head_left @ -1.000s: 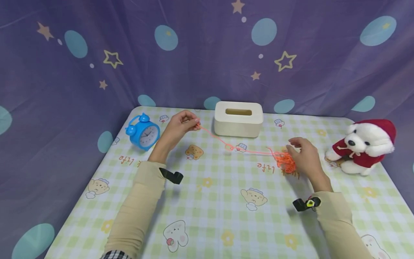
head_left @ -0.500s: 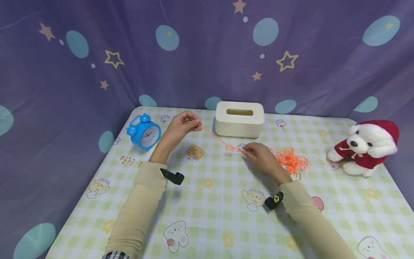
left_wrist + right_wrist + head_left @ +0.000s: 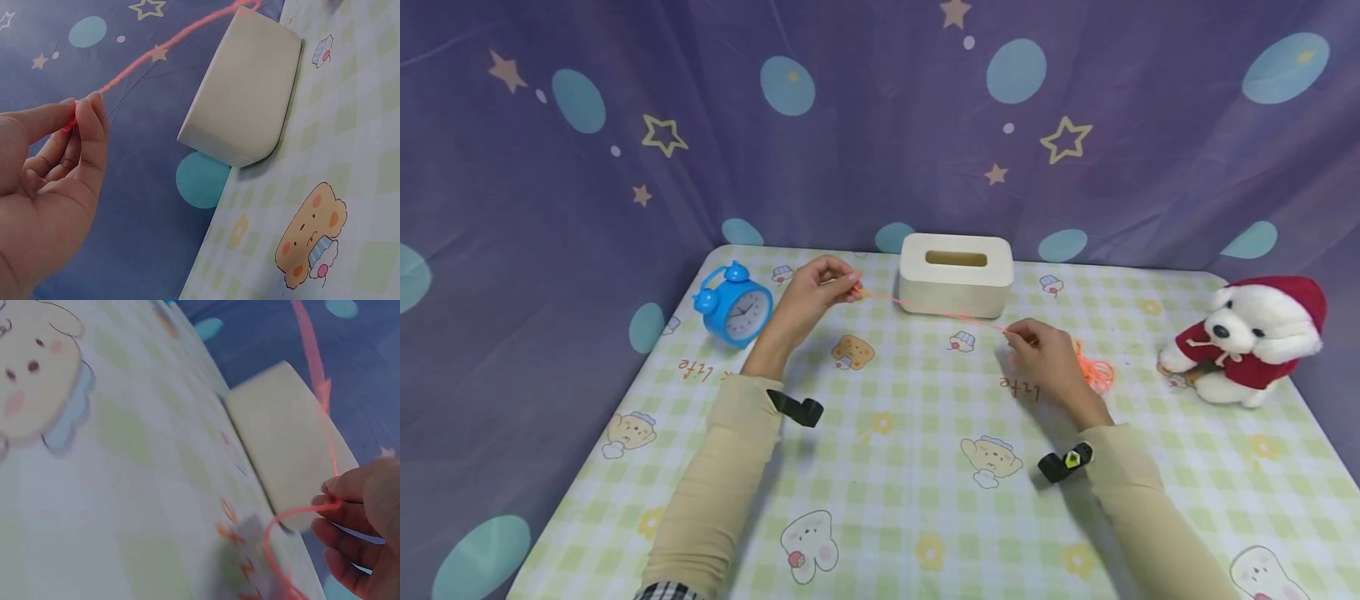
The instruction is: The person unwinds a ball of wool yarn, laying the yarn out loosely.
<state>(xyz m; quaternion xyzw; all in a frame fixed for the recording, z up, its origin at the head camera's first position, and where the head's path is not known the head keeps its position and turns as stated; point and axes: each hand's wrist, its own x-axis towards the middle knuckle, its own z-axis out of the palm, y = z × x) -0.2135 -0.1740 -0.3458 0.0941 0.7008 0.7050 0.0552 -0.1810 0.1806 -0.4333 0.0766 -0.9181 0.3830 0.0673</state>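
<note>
A strand of orange-pink yarn (image 3: 149, 55) stretches between the two hands, above the table and across the front of the tissue box. My left hand (image 3: 811, 302) pinches its left end between thumb and forefinger, and a short bit of yarn shows at the fingertips. Farther along, my right hand (image 3: 1049, 358) pinches the strand between thumb and fingers. A small knot sits between the hands, nearer the right one. From the right fingertips the yarn (image 3: 269, 544) curves down in the right wrist view. Partly hidden behind that hand lies a loose pile of the same yarn (image 3: 1097, 375).
A cream tissue box (image 3: 955, 287) stands at the back middle of the table. The blue alarm clock (image 3: 737, 308) is left of the left hand, and a white plush dog (image 3: 1243, 342) in red sits at the right. Green checked cloth (image 3: 880, 483) covers the table.
The right hand has come left from the yarn pile, taken hold of the strand and drawn back right a little. The strand is now tauter and higher, its loop smaller. The left hand stays put.
</note>
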